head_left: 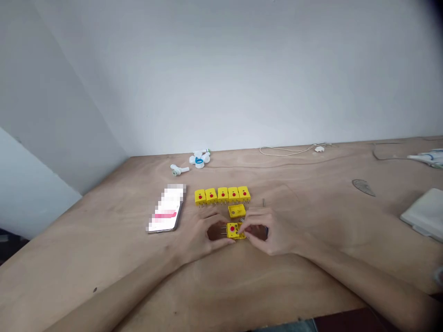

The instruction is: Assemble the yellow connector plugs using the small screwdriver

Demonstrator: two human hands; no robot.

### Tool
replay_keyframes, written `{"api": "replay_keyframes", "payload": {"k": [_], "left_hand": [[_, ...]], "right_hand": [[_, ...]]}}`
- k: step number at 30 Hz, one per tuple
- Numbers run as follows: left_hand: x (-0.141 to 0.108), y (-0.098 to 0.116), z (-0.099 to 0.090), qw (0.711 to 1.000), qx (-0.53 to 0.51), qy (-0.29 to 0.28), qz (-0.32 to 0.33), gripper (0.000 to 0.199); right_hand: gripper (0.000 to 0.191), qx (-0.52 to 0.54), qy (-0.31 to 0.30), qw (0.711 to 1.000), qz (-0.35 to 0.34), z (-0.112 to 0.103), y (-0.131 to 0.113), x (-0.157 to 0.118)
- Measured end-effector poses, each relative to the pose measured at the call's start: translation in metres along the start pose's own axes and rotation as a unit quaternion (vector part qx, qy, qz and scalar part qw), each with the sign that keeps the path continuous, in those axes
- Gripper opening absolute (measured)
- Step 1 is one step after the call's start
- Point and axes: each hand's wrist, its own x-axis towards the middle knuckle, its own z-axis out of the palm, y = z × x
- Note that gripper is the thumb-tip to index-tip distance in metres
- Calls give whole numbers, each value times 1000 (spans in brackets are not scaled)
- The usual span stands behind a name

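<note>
A yellow plug [233,230] with a red dot lies on the wooden table, its metal pins toward the left. My left hand [204,233] holds it between thumb and forefinger. At its right end my right hand [268,230] pinches with thumb and forefinger; what those fingertips hold is too small to make out. Just behind the plug is an open yellow cover [236,211], with its hollow side up. Farther back stands a row of several yellow plugs [222,195] with red dots, their pins toward me.
A phone [166,210] lies left of the plugs on the table [104,240]. White plastic fittings [199,160] are near the wall, with a thin cord [287,151] farther right. A white case [425,213] sits at the right edge. A small metal pin [264,202] lies behind my right hand.
</note>
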Motion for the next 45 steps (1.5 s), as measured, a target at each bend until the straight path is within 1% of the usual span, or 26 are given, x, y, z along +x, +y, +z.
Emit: {"api": "replay_keyframes", "payload": {"k": [3,5,11,18,24,29,35,41,45], "left_hand": [[0,1,-1,1000,-6,-2,5,29],[0,2,-2,1000,-7,-2,8,29],[0,2,-2,1000,-6,2,9,29],[1,1,-1,1000,-4,-4,6,30],[0,0,0,1000,-2,-2,3,30],[0,0,0,1000,-2,4,0,29],[1,-2,1,1000,7,4,-2,28],[0,-5,2,1000,24,15,6,29],[0,-5,3,999,36,14,18,28]], "right_hand": [[9,4,6,1000,29,2,2,-2],[9,7,5,999,39,3,3,-2],[12,3,-15,1000,26,7,7,-2],[11,-9,-24,999,42,8,6,-2],[13,-29,-18,999,3,12,10,-4],[15,-22,-16,999,-22,8,9,-3],[24,-38,-14,998,-54,5,10,-7],[28,-46,-7,997,-61,5,14,-7],[27,-51,-12,998,-45,6,14,-7]]}}
